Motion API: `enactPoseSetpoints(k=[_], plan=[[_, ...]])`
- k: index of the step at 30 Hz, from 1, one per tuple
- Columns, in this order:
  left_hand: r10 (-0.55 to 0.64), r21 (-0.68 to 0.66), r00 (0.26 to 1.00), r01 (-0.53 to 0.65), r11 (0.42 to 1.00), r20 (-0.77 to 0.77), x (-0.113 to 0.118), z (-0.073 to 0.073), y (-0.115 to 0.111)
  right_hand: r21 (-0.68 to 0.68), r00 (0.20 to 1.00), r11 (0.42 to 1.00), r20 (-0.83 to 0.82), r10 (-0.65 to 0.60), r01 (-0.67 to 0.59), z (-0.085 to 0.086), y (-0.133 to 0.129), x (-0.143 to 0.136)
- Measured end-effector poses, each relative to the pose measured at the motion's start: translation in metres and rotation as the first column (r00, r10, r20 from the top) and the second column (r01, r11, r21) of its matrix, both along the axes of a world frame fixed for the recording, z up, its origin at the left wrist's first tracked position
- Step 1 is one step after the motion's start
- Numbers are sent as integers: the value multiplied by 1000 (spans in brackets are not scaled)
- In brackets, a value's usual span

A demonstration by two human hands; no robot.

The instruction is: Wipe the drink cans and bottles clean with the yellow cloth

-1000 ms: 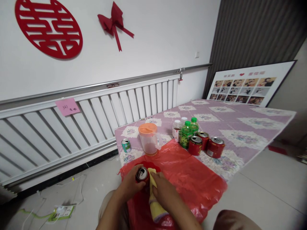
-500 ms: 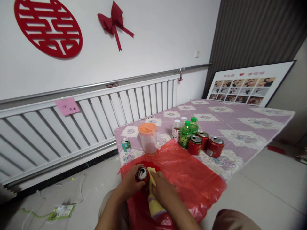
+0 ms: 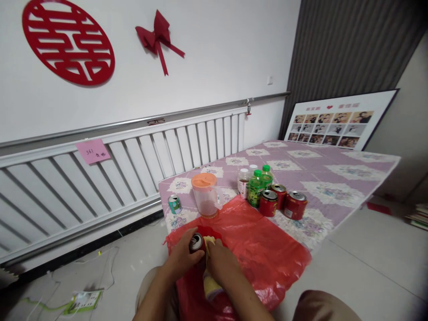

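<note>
My left hand (image 3: 183, 255) is wrapped round a dark red drink can (image 3: 196, 243), its opened top facing up. Against the can's right side, my right hand (image 3: 223, 263) grips a yellow cloth (image 3: 212, 285), which hangs down below the fingers. Both hands are over a red plastic sheet (image 3: 261, 249) spread on the table's near corner. A red rim, perhaps of a dish, shows partly behind the can; the hands hide the rest of it.
Beyond the sheet stand a clear pitcher with an orange lid (image 3: 204, 196), a small teal can (image 3: 174, 204), green-capped bottles (image 3: 255, 189), white-capped bottles (image 3: 243, 183) and red cans (image 3: 295, 206). A flowered tablecloth (image 3: 321, 169) covers the table. A power strip (image 3: 83, 302) lies on the floor.
My right hand has shifted slightly up and round the can with the cloth, its fingers now more curled. My left hand keeps its hold. The view has turned a little.
</note>
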State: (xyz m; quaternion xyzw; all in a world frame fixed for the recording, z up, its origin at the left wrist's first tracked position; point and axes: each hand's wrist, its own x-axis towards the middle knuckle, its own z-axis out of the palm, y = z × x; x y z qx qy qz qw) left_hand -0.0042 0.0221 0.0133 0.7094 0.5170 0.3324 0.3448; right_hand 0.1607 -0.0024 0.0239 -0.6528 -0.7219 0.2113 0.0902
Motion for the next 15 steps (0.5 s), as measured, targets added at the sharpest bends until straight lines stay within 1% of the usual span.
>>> enactPoseSetpoints(k=[3,8,11,15], plan=[[114,-5,993,-113,994,37,9,-10,-2,19,1000,1000,-2,-1,1,-2,-1,0],[296,66,951,-302,951,91,13,-22,-2,26,1000,1000,1,-14,14,-4,-4,0],[333,70,939,-339,938,86,12,-25,-2,22,1000,999,-10,-25,26,-4,-5,0],[315,42,942,-322,946,118,10,-22,-3,17,998,999,-42,-36,37,-5,-7,4]])
